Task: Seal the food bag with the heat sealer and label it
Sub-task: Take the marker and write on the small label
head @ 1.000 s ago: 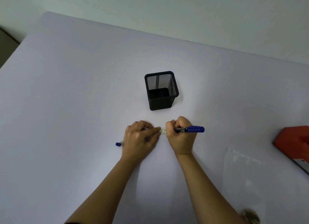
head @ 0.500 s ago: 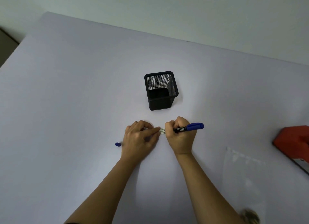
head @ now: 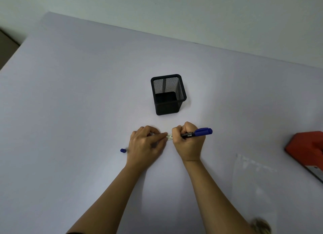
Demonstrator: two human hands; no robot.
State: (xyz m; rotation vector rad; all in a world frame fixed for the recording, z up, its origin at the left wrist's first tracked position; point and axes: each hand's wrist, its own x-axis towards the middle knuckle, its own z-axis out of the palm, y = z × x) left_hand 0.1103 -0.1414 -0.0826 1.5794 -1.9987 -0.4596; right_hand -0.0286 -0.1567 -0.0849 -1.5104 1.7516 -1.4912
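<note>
Blue-capped marker (head: 197, 133) tipped slightly higher (right hand (head: 189, 144) fisted round it); left hand (head: 145, 146), fingers straight, on paper label (head: 169, 137).

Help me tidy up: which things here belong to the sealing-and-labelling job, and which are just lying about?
In the job: label, marker in the right hand, marker cap, clear bag, red heat sealer.
Lying about: black mesh pen cup.

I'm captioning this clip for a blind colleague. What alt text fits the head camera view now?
A right hand grips a blue marker over a small label that the left hand presses onto a pale table. A black mesh cup stands behind; a red sealer and clear bag lie right.
</note>
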